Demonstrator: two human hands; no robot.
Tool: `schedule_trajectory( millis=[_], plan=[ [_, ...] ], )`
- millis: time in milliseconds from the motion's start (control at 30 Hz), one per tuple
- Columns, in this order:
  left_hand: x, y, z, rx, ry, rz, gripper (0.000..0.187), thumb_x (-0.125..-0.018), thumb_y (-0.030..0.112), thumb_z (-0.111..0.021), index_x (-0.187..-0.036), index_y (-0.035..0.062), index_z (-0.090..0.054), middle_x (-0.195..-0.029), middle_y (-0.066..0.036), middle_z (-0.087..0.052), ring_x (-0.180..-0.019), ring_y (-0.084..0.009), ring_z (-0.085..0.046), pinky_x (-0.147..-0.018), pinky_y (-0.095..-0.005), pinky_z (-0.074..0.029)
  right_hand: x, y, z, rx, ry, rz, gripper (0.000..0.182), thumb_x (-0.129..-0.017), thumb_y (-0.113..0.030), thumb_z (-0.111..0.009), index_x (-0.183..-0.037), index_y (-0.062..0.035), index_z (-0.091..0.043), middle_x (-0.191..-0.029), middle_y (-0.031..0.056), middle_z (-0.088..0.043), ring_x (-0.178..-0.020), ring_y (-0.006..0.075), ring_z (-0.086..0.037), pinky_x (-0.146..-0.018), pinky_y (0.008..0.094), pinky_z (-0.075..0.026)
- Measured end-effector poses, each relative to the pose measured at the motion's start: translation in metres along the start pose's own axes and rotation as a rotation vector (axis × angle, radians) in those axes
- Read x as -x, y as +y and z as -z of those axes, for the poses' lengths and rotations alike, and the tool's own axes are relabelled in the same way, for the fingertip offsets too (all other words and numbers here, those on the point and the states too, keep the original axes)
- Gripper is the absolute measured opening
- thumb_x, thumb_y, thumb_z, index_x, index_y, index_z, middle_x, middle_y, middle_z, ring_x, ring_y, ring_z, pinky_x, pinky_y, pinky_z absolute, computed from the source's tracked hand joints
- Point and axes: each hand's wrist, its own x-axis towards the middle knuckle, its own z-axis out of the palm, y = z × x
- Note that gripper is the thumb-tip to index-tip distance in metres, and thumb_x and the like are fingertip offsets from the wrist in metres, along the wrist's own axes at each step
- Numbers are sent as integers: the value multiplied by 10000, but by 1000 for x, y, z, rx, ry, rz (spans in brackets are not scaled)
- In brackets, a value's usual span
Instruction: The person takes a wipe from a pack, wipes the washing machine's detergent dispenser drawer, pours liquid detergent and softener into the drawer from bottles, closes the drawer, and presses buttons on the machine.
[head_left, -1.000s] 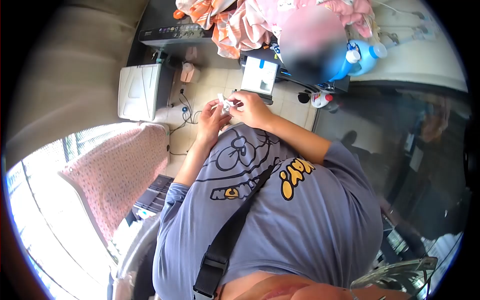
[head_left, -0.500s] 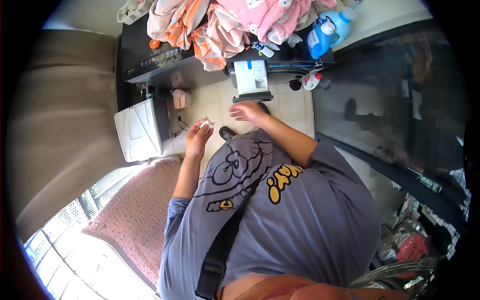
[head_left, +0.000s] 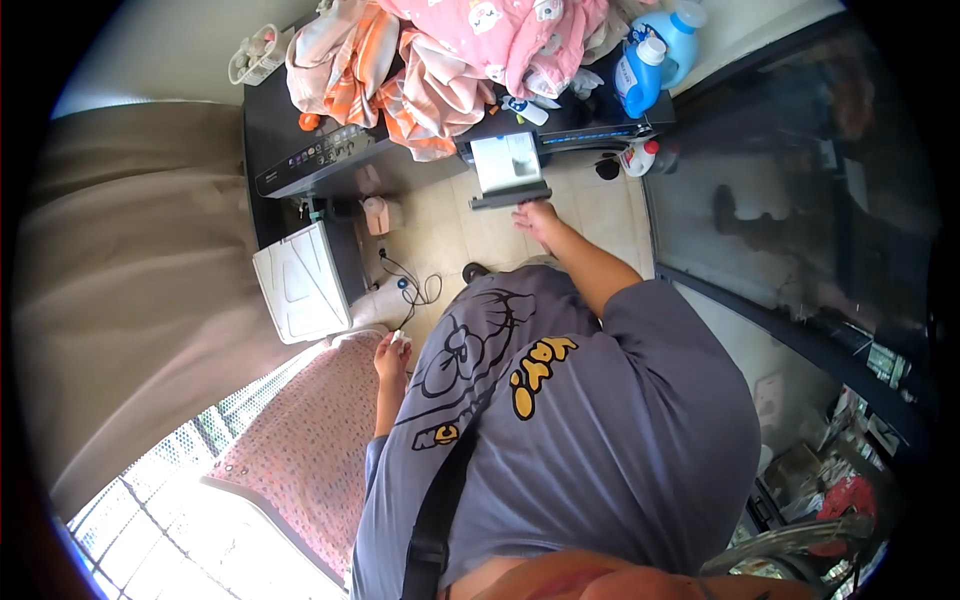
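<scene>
My left hand point(head_left: 392, 352) is low beside my body, near the pink patterned cover, its fingers closed on a small white item point(head_left: 401, 340) too small to identify. My right hand point(head_left: 536, 217) is at the front edge of the pulled-out detergent drawer point(head_left: 508, 165), its fingers by the dark front panel point(head_left: 511, 196). What its fingers hold, if anything, is hidden. The drawer has a white tray with a compartment and sticks out from the dark machine under the pile of cloths.
Pink and orange cloths point(head_left: 430, 75) lie on the machines beside blue bottles point(head_left: 640, 75). A white folded panel point(head_left: 303, 283) stands left, above the patterned cover point(head_left: 300, 430). A cable point(head_left: 425, 290) lies on the floor. A dark glass door point(head_left: 780, 190) is at right.
My right hand has moved forward and right, up to the drawer's front. My left hand has drawn back and down with the white item. The view has shifted slightly.
</scene>
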Motion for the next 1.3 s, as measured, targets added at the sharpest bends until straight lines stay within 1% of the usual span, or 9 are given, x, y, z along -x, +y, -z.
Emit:
schedule_trajectory(
  millis=[300, 433, 500, 600, 700, 933, 1033, 1133, 1300],
  plan=[
    [62, -27, -25, 65, 149, 6, 237, -939, 73, -648, -1167, 125, -607, -953, -50, -682, -771, -170, -675, -598, -265, -540, -67, -109, -50, -41, -203, 26, 746, -881, 2, -561, -1554, -143, -276, -1563, 66, -430, -1283, 323, -578, -998, 570, -506],
    [78, -26, -52, 123, 136, 20, 236, -934, 80, -656, -1159, 131, -608, -923, -33, -667, -725, -145, -644, -581, -238, -516, 3, -110, -51, 340, -134, 153, 447, -907, -78, -624, -1346, -69, -540, -1482, 117, -527, -1159, 300, -657, -930, 495, -546],
    [81, -29, -56, 146, 116, 29, 253, -930, 77, -657, -1172, 132, -606, -918, -29, -660, -702, -138, -626, -574, -223, -502, 1, -114, -50, 1045, 100, 652, 317, -913, -128, -660, -1221, -59, -638, -1345, 148, -616, -1063, 324, -685, -870, 441, -564],
    [73, -34, -57, 159, 97, 44, 308, -920, 83, -664, -1215, 137, -595, -932, -31, -657, -697, -135, -612, -583, -236, -499, 51, -157, -70, 1143, 382, 1157, 231, -909, -137, -668, -1121, -48, -687, -1166, 167, -657, -1014, 343, -679, -828, 433, -565],
    [80, -26, -74, 150, 100, 79, 360, -911, 99, -676, -1253, 144, -572, -949, -36, -658, -714, -140, -614, -599, -259, -508, 21, -180, -68, 1469, 303, 1342, 192, -890, -87, -631, -1065, -29, -687, -1038, 164, -646, -938, 346, -676, -809, 445, -571],
    [86, -37, -77, 98, 91, 53, 406, -915, 127, -680, -1302, 154, -559, -990, -39, -665, -734, -158, -629, -625, -277, -529, 0, -188, -75, 1678, 399, 1273, 131, -887, -76, -575, -898, 0, -682, -1047, 193, -648, -935, 333, -676, -783, 421, -601],
    [86, -53, -64, 72, 96, 24, 387, -913, 132, -686, -1283, 132, -573, -1015, -42, -672, -742, -162, -634, -640, -282, -539, -5, -193, -76, 1464, 292, 1460, 122, -830, -99, -685, -931, -35, -663, -972, 193, -664, -932, 334, -679, -771, 458, -579],
    [87, -61, -52, -20, 131, 26, 370, -910, 128, -690, -1264, 102, -586, -1037, -47, -677, -755, -177, -644, -667, -288, -551, -9, -199, -95, 1485, 317, 1174, 209, -849, -120, -674, -1021, -11, -624, -976, 201, -679, -891, 378, -697, -761, 475, -595],
    [75, -97, -16, -210, 56, -141, 312, -902, 138, -702, -1191, 49, -625, -1042, -54, -669, -883, -189, -660, -739, -314, -563, -23, -206, -105, 1472, 356, 1207, 142, -892, -132, -654, -970, -20, -692, -1053, 245, -669, -937, 402, -705, -737, 510, -589]
  ],
)
